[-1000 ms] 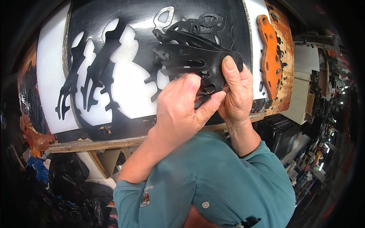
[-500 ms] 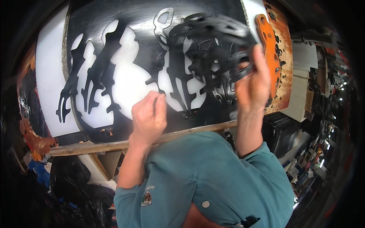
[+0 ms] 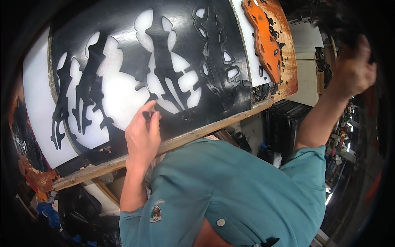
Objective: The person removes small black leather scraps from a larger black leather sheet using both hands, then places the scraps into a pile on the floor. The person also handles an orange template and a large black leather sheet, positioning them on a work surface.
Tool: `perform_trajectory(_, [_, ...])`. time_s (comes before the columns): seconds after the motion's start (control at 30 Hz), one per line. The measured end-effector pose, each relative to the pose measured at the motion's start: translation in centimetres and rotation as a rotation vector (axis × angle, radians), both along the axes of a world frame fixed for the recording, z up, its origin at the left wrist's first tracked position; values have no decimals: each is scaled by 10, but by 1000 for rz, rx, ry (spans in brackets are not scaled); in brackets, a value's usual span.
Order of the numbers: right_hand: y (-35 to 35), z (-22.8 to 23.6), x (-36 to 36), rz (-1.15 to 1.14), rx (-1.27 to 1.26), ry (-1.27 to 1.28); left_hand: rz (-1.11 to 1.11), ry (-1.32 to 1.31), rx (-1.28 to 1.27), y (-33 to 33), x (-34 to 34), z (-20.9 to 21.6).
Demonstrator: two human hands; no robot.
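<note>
My left hand (image 3: 142, 133) is pinched closed around a small black scrap (image 3: 146, 115), just above the near part of a black rubber-like sheet (image 3: 123, 70). Shapes cut through the sheet show white beneath, with narrow black strips (image 3: 161, 53) between them. Farther right, an outline (image 3: 212, 53) is cut into the sheet, its black filling mostly in place. Out past the right end of the table, my right hand (image 3: 357, 68) is raised and blurred. A dark, smeared cut-out piece (image 3: 345, 29) shows above its fingers, its outline hard to make out.
An orange template with holes (image 3: 263, 39) lies at the table's right end, near black scraps on a rusty board (image 3: 288, 61). A wooden rail (image 3: 197, 133) runs along the front edge. Below right stand dark stacked sheets (image 3: 284, 123); black plastic bags (image 3: 80, 206) lie lower left.
My right hand has carried the black cut-out piece off the sheet and away to the right. My left hand stays near the front edge with its scrap. The view has shifted and tilted.
</note>
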State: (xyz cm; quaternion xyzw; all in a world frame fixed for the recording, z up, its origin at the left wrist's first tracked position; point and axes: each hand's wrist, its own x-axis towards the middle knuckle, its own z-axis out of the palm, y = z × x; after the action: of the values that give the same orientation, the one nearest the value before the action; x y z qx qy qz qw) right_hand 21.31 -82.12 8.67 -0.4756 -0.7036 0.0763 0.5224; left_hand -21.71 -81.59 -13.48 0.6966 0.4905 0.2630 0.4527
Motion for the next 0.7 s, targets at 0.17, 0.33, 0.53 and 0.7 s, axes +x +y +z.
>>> perform_trajectory(0.17, [-26,-147,-60,20,-264,-518,-368,-74,-121,-44,6,26])
perform_trajectory(0.33, [-56,-223,-73,151,-342,-286,18,-289,-1137,-85,55,16])
perform_trajectory(0.53, [-59,-227,-46,238,-345,-102,427,-799,-1354,-105,96,13])
perform_trajectory(0.7, [-59,-236,-40,286,-355,27,499,-848,-1193,-121,124,26])
